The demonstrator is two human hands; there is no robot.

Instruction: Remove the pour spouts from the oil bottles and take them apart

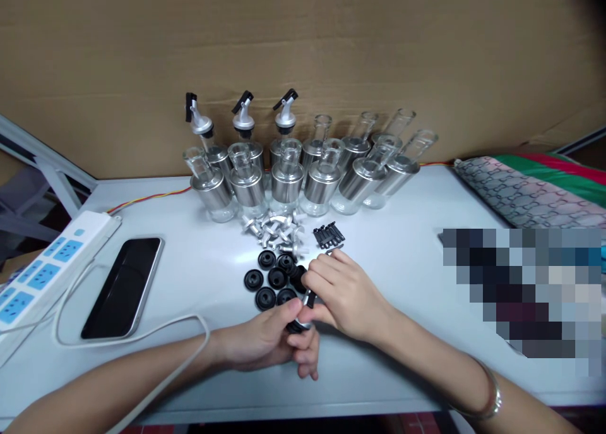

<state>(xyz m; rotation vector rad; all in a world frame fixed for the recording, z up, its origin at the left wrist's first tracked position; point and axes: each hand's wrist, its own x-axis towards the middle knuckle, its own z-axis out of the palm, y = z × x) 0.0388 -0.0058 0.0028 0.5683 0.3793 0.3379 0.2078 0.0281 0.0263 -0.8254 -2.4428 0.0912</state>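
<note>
Near the front middle of the table, my left hand point(267, 340) pinches a pourer top point(298, 326) by its round black and silver base. My right hand point(345, 295) is closed on the small black and silver upper part of that same pourer top, mostly covered by the fingers. Just beyond my hands lie several round black stoppers point(277, 278). Behind them is a heap of silver spout pieces point(279, 232). A small row of black levers point(329, 234) lies to the right of that heap.
Glass bottles with metal sleeves point(287, 182) stand in two rows at the back; three carry pourer tops point(243, 115). A phone point(124, 289), a power strip point(47, 263) and a white cable point(142, 336) are left. A patterned cloth item point(530, 191) lies right, near a blurred-out area.
</note>
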